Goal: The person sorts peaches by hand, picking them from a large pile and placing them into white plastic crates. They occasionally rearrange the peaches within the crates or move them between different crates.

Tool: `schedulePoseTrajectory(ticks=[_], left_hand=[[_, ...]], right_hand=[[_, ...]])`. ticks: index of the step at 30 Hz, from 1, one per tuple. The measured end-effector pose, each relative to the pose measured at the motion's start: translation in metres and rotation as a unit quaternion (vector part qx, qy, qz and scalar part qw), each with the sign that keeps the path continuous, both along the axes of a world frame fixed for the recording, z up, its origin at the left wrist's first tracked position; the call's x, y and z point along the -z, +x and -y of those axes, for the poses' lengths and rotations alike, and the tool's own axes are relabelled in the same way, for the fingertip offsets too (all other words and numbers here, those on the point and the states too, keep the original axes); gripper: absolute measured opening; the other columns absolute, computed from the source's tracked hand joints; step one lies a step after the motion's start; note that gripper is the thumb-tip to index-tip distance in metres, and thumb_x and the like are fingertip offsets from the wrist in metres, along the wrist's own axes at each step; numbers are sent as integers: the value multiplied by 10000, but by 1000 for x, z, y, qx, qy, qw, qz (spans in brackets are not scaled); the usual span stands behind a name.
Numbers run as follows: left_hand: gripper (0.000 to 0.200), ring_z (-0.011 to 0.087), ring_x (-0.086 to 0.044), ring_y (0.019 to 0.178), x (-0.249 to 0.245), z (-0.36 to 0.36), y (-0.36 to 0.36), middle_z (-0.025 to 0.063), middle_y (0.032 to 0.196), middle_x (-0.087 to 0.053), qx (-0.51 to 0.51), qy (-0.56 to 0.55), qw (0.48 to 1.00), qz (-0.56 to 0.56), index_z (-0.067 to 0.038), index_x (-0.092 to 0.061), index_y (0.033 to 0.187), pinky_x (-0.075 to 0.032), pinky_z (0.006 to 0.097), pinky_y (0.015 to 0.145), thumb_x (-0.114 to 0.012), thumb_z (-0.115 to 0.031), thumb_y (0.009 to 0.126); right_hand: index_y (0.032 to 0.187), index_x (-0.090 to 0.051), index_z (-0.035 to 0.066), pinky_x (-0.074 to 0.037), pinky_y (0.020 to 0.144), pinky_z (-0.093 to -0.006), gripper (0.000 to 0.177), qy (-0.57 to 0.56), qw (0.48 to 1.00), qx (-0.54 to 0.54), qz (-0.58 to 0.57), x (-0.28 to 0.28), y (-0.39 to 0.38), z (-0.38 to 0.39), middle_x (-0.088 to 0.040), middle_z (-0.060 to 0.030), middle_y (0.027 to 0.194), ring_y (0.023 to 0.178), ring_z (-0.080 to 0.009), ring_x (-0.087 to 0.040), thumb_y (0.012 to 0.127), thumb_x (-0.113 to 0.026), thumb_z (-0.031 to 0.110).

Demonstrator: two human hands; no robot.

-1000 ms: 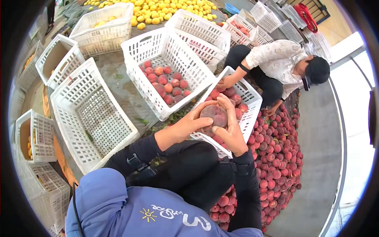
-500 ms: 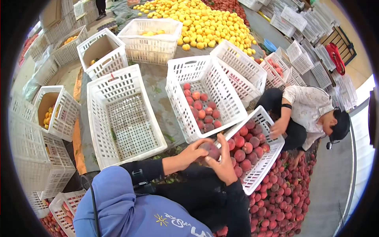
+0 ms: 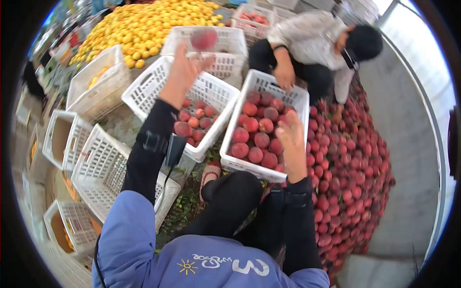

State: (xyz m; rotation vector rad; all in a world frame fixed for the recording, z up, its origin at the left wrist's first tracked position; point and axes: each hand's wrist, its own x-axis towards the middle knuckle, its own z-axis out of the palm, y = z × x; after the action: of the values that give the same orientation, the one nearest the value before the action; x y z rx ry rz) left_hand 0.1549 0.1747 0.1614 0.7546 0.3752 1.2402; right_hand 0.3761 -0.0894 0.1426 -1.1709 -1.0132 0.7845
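Observation:
My left hand [image 3: 185, 72] is raised over the middle white crate [image 3: 218, 132], fingers spread. Just beyond its fingertips is a dark red peach [image 3: 204, 39], blurred by motion and seemingly apart from the hand. Below the hand, several peaches [image 3: 193, 122] lie in that crate. My right hand [image 3: 292, 146] hovers at the right side of a second white crate [image 3: 230, 161], its fingers stretched and slightly blurred. This crate is well filled with red peaches [image 3: 261, 140]. I see nothing held in the right hand.
A large peach pile [image 3: 348, 177] lies at right. Across from me, a crouching person's hand [image 3: 284, 77] hangs at the crate's far edge; their other hand reaches the pile. Yellow fruit [image 3: 149, 24] is heaped behind; more white crates [image 3: 98, 163] stand at left.
My hands have parted from around the peach. The left has swung up and forward, with the peach just past it; the right is over the fuller crate. The view has turned right.

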Motion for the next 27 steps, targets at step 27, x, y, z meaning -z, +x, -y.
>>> schedulePoseTrajectory(ticks=[27], left_hand=[[319,281,-439,1269,212,13,154,58,1213,-608,28,575,465,-673,-122,-637,1140,-208,509,1135,-574,-109,828]], right_hand=[[1320,-482,16,-426,911,-280,430,-316,892,320,48,289,253,196,-507,-80,1259,1069,-156,-515,918,-571,140]])
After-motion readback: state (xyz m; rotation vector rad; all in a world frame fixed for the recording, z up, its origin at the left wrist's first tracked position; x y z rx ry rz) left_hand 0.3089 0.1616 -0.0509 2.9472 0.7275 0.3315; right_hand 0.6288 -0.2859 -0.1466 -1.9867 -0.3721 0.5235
